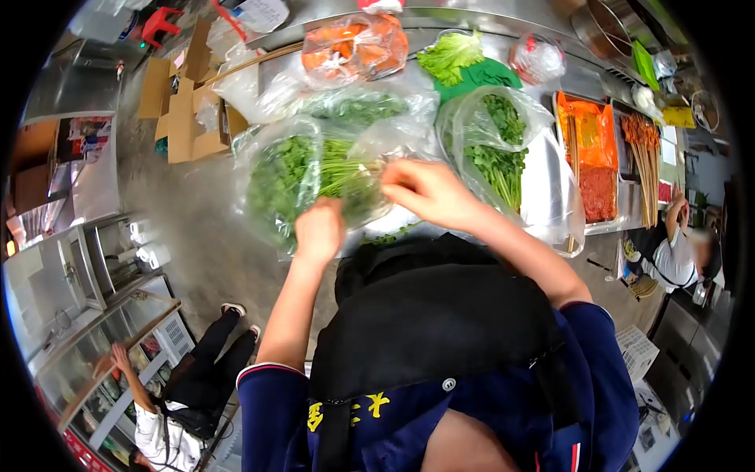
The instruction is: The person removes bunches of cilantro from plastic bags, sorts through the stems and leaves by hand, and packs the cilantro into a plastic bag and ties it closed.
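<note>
A clear plastic bag (259,169) full of leafy green herbs, perhaps cilantro (287,177), lies at the table's near edge, with its stems towards the right. My left hand (320,230) is closed at the bag's near side, gripping the plastic. Further right, my right hand (429,191) pinches the bag by its mouth, next to the stem ends. Just right of that hand, a second clear bag (460,118) stands open around more green herbs (503,145). Behind the first bag lies another bag of greens (358,106).
At the back are a bag of orange pieces (354,49), lettuce (452,57) on a green cloth (484,76), and a tied clear bag (537,59). Trays of red meat (598,193) and skewers (641,138) stand right. Cardboard boxes (189,118) sit left. Two people work nearby.
</note>
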Demonstrator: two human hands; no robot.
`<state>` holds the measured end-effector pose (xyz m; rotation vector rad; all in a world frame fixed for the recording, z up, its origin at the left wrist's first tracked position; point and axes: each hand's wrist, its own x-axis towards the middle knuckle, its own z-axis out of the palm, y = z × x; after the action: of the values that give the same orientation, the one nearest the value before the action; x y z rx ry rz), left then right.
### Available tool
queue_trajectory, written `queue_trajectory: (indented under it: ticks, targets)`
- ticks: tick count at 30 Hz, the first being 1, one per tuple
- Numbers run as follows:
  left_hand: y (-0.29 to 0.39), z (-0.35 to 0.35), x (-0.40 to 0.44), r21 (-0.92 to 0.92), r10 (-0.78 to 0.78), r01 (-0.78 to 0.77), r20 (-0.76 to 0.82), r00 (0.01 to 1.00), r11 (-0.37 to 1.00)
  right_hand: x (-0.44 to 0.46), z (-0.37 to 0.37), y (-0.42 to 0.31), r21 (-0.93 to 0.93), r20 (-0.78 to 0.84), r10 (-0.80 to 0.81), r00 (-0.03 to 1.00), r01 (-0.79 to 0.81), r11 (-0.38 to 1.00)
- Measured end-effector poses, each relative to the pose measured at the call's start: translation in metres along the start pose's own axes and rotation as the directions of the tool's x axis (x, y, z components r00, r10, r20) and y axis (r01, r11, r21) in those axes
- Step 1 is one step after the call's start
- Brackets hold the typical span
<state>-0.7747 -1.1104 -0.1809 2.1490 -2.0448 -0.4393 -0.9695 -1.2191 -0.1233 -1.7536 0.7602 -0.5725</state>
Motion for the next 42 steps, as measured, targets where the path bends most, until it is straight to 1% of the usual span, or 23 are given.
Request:
queue_trajectory:
  ticks: [2,3,5,8,9,10,12,14,16,18,19,20,22,24,25,27,28,29,32,33,36,40,42]
  targets:
    - [0.009,-0.019,-0.014,-0.153,0.119,-0.098,0.138,0.983,0.983,0.032,0.046,0.021,-0.200,0.062,-0.217,0.974,0.225,0.954]
    - [0.008,-0.027,-0.019,-0.194,0.124,-0.088,0.180,0.976,0.977,0.041,0.064,0.039,-0.289,0.180,-0.200,0.963,0.247,0.925]
    - [0.005,-0.036,-0.025,-0.288,0.156,-0.076,0.268,0.951,0.955,0.048,0.089,0.070,-0.459,0.390,-0.111,0.914,0.298,0.837]
    - [-0.011,-0.027,-0.024,-0.324,-0.078,0.212,0.380,0.922,0.922,0.027,0.068,0.065,-0.648,0.573,0.212,0.792,0.278,0.709]
    - [-0.015,-0.023,-0.020,-0.246,-0.208,0.331,0.420,0.884,0.911,0.019,0.055,0.067,-0.699,0.553,0.332,0.764,0.208,0.685]
    - [-0.025,-0.012,-0.015,-0.244,-0.269,0.364,0.349,0.898,0.899,0.011,0.041,0.071,-0.747,0.525,0.448,0.723,0.140,0.650]
    - [-0.021,-0.014,-0.001,-0.237,-0.340,0.361,0.127,0.932,0.902,-0.005,0.019,0.091,-0.843,0.283,0.495,0.822,-0.033,0.537]
    - [-0.020,-0.025,0.018,-0.294,-0.412,0.407,0.046,0.910,0.865,-0.017,0.002,0.168,-0.688,0.032,0.541,0.840,-0.374,0.622]
    - [-0.036,-0.020,0.026,-0.233,-0.489,0.496,0.090,0.868,0.837,-0.008,-0.003,0.154,-0.491,-0.009,0.637,0.771,-0.559,0.668]
    - [-0.047,-0.018,0.025,-0.203,-0.483,0.496,0.116,0.868,0.844,0.007,-0.008,0.117,-0.349,0.156,0.731,0.664,-0.655,0.670]
    - [-0.044,-0.020,0.024,-0.214,-0.488,0.490,0.068,0.870,0.845,0.014,0.003,0.113,-0.666,0.133,0.490,0.862,-0.288,0.688]
    - [-0.039,-0.025,0.024,-0.201,-0.474,0.467,0.017,0.881,0.861,0.012,0.009,0.103,-0.685,0.141,0.439,0.888,-0.233,0.691]
    - [-0.020,-0.038,0.028,-0.169,-0.449,0.431,-0.087,0.889,0.886,0.029,0.020,0.072,-0.585,0.303,0.362,0.882,-0.128,0.801]
    - [-0.002,-0.031,0.035,-0.202,-0.286,0.246,-0.204,0.936,0.948,0.044,0.032,0.094,-0.393,0.365,0.526,0.768,-0.385,0.835]
    - [0.003,-0.019,0.042,-0.170,-0.166,0.141,-0.143,0.976,0.975,0.052,0.035,0.111,-0.299,0.408,0.592,0.695,-0.511,0.806]
    - [0.003,0.005,0.046,-0.103,0.004,-0.012,-0.070,0.998,0.995,0.063,0.029,0.154,0.044,0.178,0.564,0.806,-0.580,0.814]
    - [0.003,0.018,0.044,-0.060,0.054,-0.057,-0.054,0.997,0.997,0.073,0.022,0.165,0.157,0.049,0.595,0.802,-0.595,0.788]
    - [0.003,0.028,0.041,-0.016,0.103,-0.103,-0.035,0.994,0.995,0.080,0.021,0.203,0.086,-0.181,0.619,0.764,-0.615,0.784]
    - [-0.004,0.031,0.009,-0.028,0.158,-0.156,0.139,0.978,0.987,0.079,0.011,0.199,-0.278,-0.252,0.333,0.908,-0.398,0.874]
    - [-0.008,0.036,0.002,0.026,0.162,-0.167,0.120,0.979,0.986,0.076,0.012,0.171,-0.362,-0.204,0.275,0.940,-0.333,0.871]
    - [-0.009,0.037,-0.003,0.089,0.132,-0.143,0.119,0.984,0.986,0.056,0.034,0.127,-0.411,0.084,0.191,0.978,-0.141,0.901]
    - [-0.005,0.033,-0.004,0.076,0.114,-0.124,0.118,0.986,0.989,0.045,0.052,0.126,-0.551,0.186,0.181,0.966,-0.050,0.833]
    - [-0.008,0.019,-0.007,0.045,0.010,-0.012,0.052,0.999,0.999,0.044,0.054,0.133,-0.611,0.195,0.224,0.955,-0.060,0.789]
